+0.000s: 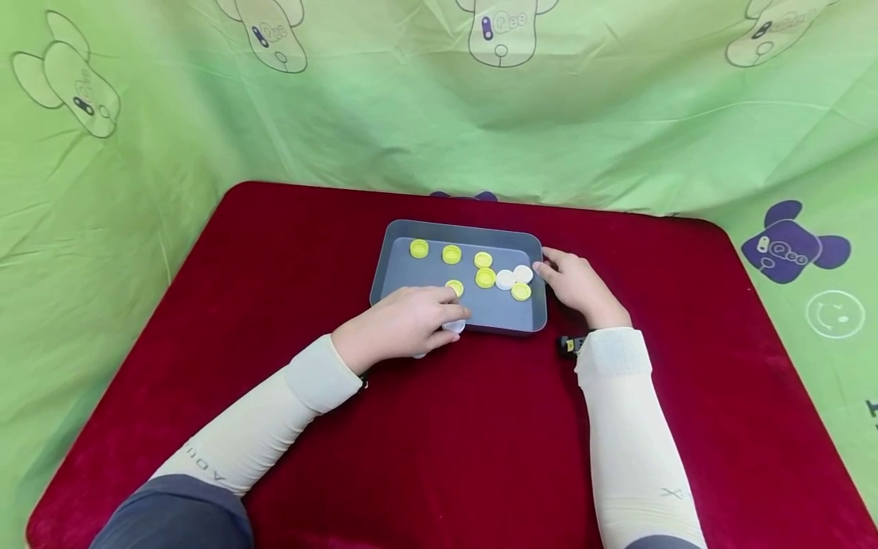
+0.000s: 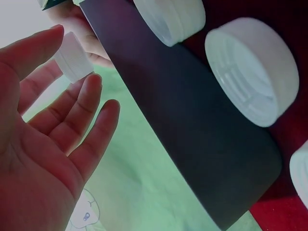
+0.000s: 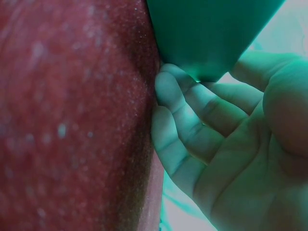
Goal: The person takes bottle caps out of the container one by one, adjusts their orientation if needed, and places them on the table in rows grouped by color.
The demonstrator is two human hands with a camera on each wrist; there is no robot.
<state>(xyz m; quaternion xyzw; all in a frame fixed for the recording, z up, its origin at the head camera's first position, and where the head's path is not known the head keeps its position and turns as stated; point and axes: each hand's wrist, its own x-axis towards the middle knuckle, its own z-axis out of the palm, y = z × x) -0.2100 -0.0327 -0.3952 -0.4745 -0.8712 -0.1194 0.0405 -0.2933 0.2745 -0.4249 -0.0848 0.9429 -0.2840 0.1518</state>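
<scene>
In the head view, the left hand [image 1: 405, 324] pinches a white bottle cap [image 1: 454, 325] over a grey tray's [image 1: 494, 309] near edge; yellow caps [image 1: 451, 254] and two white caps [image 1: 504, 280] lie inside. The right hand [image 1: 579, 286] grips the right rim. The left wrist view shows thumb and fingertips holding that cap, other white caps [image 2: 252, 72] outside the tray. In the right wrist view, bent fingers meet the tray's corner.

From here, the left hand [image 1: 403, 322] hides part of the tray [image 1: 490, 311] and most white caps [image 2: 255, 72] just outside it.
</scene>
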